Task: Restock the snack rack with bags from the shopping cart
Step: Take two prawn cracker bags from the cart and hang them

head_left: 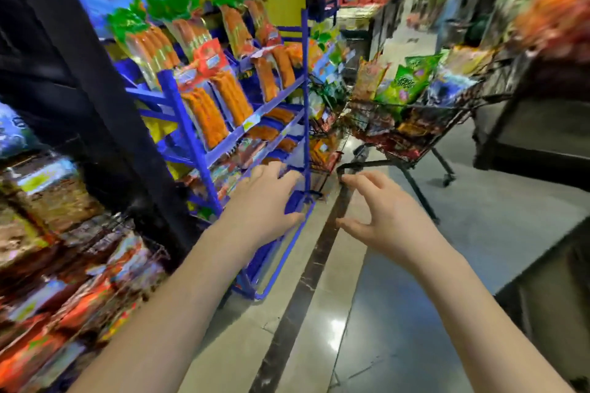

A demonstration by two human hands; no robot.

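Note:
A blue wire snack rack [204, 153] stands at left, its sloped tiers filled with orange sausage packs [207, 112] topped with green and red labels. A dark wire shopping cart [412, 124] stands ahead on the right, piled with snack bags, among them a green bag [412, 80]. My left hand [265, 201] reaches toward the rack's lower tiers with fingers spread and nothing in it. My right hand [380, 217] hovers over the floor between rack and cart, fingers curled apart, holding nothing. The whole view is motion-blurred.
A black pillar [83, 73] rises left of the rack. Low wire bins of red and brown packets [64, 265] sit at bottom left. A dark display stand [536, 124] is at right. A dark strip [306, 281] runs along the shiny tiled floor.

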